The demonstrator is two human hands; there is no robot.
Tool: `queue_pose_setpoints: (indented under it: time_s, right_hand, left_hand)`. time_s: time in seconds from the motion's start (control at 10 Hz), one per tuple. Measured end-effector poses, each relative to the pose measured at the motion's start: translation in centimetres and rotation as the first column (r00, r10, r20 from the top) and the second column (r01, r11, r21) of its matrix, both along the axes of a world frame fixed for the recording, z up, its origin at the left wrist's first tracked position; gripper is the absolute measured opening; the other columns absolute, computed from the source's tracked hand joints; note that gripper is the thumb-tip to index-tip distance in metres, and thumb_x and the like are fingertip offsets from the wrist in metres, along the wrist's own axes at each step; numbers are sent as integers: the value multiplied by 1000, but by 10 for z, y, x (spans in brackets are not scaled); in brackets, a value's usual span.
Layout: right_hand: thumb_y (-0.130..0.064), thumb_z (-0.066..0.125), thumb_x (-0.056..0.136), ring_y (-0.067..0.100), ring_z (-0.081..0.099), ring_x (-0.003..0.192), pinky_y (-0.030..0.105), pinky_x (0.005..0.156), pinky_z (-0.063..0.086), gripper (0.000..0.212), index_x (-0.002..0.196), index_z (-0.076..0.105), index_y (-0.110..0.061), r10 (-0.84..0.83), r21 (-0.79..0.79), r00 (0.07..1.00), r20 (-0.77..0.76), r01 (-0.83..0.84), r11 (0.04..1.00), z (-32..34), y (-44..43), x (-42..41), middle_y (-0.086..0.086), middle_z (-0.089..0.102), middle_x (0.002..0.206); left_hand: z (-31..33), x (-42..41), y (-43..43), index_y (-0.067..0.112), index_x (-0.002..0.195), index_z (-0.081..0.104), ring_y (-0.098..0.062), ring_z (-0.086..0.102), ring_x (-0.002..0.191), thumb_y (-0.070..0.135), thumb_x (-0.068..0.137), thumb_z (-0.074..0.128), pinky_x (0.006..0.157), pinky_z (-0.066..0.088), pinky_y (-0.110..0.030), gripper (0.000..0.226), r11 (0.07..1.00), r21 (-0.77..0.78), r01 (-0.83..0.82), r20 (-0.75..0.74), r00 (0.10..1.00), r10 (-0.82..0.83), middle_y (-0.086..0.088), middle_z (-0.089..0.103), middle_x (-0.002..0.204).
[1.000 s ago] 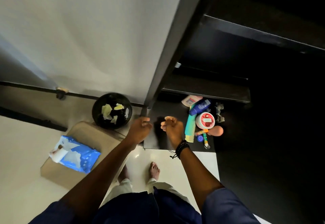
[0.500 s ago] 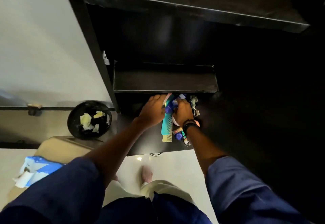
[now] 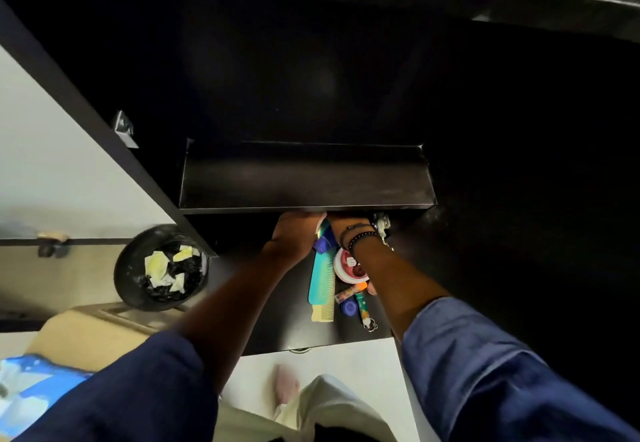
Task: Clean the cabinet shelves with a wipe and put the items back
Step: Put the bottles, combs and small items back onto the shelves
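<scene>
The black cabinet has a bare middle shelf [image 3: 304,178] and a bottom board [image 3: 277,320] that carries the items. On the board lie a teal comb [image 3: 322,278], a blue bottle [image 3: 325,242], a red-and-white round jar [image 3: 348,265], an orange tube [image 3: 351,291] and a green pen with a key ring [image 3: 362,306]. My left hand [image 3: 294,230] reaches in beside the blue bottle, its fingers hidden under the shelf's front edge. My right hand [image 3: 346,223], bead bracelets at the wrist, is over the items and mostly hidden by the same edge.
A black bin [image 3: 161,268] with crumpled used wipes stands on the floor left of the cabinet. A blue pack of wipes [image 3: 27,386] lies on a beige box [image 3: 86,334] at lower left. A metal hinge [image 3: 124,129] juts from the cabinet's left side.
Both hands have moved from the board's front edge onto the items and further in under the middle shelf. My head has come closer to the cabinet.
</scene>
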State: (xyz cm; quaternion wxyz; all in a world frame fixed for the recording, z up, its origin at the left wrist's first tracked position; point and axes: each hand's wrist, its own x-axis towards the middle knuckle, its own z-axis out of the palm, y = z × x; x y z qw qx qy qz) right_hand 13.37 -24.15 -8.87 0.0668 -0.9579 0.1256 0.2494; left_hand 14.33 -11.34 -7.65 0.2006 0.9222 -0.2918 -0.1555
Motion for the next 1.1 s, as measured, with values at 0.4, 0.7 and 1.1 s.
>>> queue_pose_setpoints:
  time_s: [0.4, 0.7, 1.1]
  right_hand:
    - [-33, 34, 102, 27, 36, 137, 31, 108, 27, 47, 141, 40, -8, 454, -134, 890, -35, -454, 881, -14, -12, 6, 13, 39, 148]
    - [-6, 42, 95, 35, 51, 121, 42, 98, 41, 32, 125, 54, -8, 219, -147, 961, 171, -196, 970, 36, -5, -34, 15, 56, 129]
    - [0, 59, 82, 30, 63, 100, 32, 86, 49, 29, 108, 64, -12, -30, 146, 881, 472, -45, 988, 99, 35, -106, 10, 68, 108]
  left_hand:
    - [-5, -3, 28, 13, 134, 51, -25, 48, 127, 11, 94, 50, 108, 28, -27, 40, 994, -53, -98, 4, 995, 98, -9, 53, 137]
    - [15, -12, 36, 7, 122, 63, -32, 56, 118, 6, 87, 60, 102, 35, -33, 35, 983, -177, -44, -25, 999, 40, -15, 62, 125]
    - [102, -72, 89, 13, 118, 58, -33, 59, 107, 8, 85, 58, 85, 44, -36, 33, 974, -163, -156, 42, 985, 165, -11, 65, 115]
